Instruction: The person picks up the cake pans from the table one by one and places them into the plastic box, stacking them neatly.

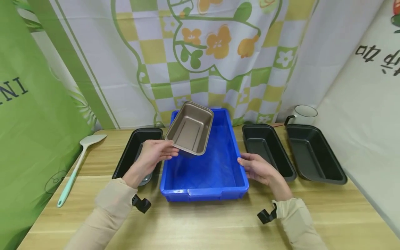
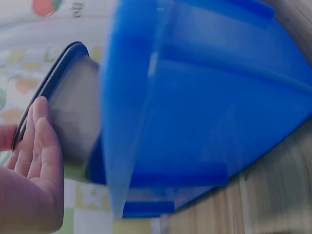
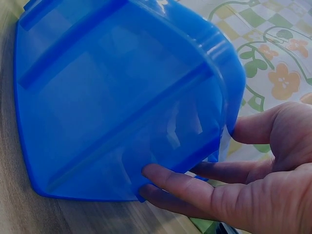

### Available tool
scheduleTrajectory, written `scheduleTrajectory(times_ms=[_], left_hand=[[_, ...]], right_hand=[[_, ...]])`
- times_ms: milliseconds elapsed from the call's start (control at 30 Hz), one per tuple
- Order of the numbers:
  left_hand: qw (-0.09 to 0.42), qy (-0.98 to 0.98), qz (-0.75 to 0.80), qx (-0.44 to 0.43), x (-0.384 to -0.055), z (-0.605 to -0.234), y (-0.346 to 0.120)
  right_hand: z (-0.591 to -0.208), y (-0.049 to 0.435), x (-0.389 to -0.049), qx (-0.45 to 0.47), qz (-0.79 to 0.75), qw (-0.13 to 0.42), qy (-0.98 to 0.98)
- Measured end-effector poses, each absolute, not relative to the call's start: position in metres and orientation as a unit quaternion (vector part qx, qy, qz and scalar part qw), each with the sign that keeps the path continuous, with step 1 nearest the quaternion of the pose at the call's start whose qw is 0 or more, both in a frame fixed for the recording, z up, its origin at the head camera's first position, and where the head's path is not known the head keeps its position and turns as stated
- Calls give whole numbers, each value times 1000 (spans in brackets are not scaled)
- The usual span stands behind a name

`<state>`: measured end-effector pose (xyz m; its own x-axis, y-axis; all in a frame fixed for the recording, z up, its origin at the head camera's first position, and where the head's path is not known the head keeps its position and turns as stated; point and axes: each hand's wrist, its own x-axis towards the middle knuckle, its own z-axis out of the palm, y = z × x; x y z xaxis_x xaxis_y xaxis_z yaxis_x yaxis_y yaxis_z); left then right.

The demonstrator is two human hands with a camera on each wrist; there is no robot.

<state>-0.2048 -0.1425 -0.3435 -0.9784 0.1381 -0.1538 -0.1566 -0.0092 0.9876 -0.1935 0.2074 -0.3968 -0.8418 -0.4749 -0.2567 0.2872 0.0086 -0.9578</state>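
A bronze-coloured loaf pan (image 1: 190,126) is in my left hand (image 1: 154,152), which pinches its near left rim with the thumb on top and the fingers beneath. The pan is tilted, its hollow facing me, above the left side of a blue plastic bin (image 1: 204,193). In the left wrist view the fingers (image 2: 46,146) lie along the pan's outer wall (image 2: 75,109). My right hand (image 1: 257,168) grips the bin's right rim. Its thumb hooks over the edge, and the fingers (image 3: 180,187) touch the outer wall in the right wrist view.
Left of the bin lies a black loaf pan (image 1: 125,162), with a clear object (image 1: 146,180) partly hidden by my left arm. Two more black pans, one nearer (image 1: 259,144) and one farther (image 1: 312,151), lie right. A white mug (image 1: 305,116) stands behind; a turner (image 1: 75,170) lies far left.
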Motion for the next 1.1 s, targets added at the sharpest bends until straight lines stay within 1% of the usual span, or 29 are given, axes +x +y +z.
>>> scheduleTrajectory(times_ms=[200, 400, 633, 900, 1100], left_hand=[[102, 723, 682, -31, -211, -349, -121], [119, 745, 655, -52, -212, -355, -114], [127, 830, 541, -36, -212, -351, -113], [172, 861, 477, -43, -209, -348, -115], [169, 888, 428, -23, -210, -347, -116]], right_hand=[[-399, 209, -194, -76, -705, 270, 652], [-400, 208, -194, -79, -708, 278, 644], [-399, 209, -193, -75, -709, 272, 647], [-399, 208, -193, -74, -710, 274, 644], [-398, 208, -193, -72, -710, 271, 646]])
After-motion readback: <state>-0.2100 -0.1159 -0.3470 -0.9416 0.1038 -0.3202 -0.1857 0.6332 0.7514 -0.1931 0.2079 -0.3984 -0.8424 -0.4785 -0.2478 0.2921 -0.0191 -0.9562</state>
